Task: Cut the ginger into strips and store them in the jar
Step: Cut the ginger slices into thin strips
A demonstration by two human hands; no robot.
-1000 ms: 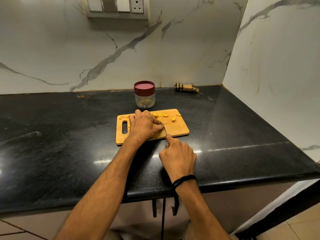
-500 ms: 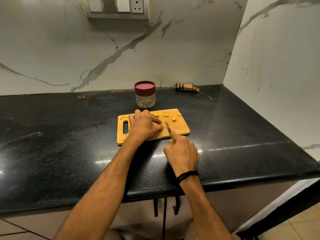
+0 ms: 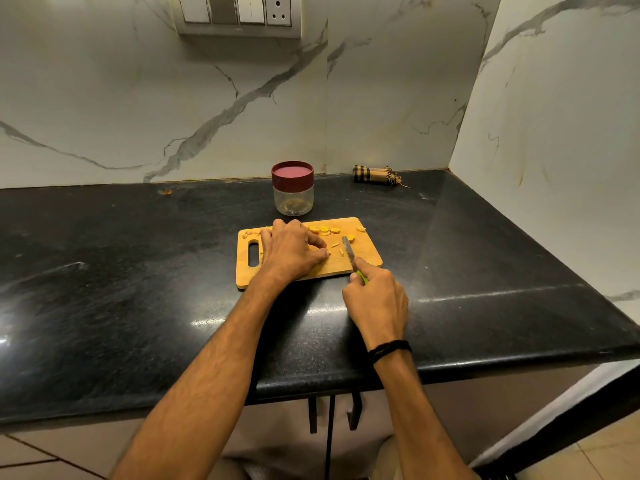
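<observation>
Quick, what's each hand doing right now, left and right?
Left hand: curled fingers pinching a ginger piece on the cutting board.
Right hand: gripping the knife, blade over the board.

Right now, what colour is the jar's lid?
Dark red lid on the clear jar behind the cutting board; the head view shows it.

No text, label or number can be read on the jar (image 3: pixel 293 197), switch panel (image 3: pixel 239 15) or cutting board (image 3: pixel 367 252).
</observation>
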